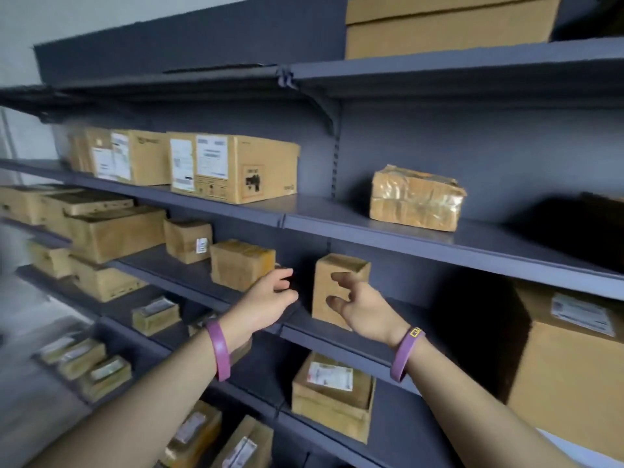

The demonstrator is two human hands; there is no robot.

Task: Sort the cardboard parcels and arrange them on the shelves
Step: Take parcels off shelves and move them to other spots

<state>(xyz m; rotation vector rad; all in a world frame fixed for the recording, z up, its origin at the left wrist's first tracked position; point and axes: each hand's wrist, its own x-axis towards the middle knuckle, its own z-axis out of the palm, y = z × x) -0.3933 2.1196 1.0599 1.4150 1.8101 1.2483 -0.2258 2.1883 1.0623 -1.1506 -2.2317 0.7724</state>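
Right hand (359,310) spread before small upright plain brown parcel (323,288).

Both forearms (152,400) were bare. The left wristband (219,349) was plain purple. The right wristband (403,358) was purple and bore a yellow rectangular marking (416,332), illegible.

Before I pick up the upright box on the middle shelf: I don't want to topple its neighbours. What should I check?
1. Open right hand in front of the upright box: ok.
2. Empty left hand: ok.
3. Gap between the upright box and the taped box: ok.
4. Upright box standing flat on the shelf: ok.
5. Right hand touching the upright box: cannot tell.
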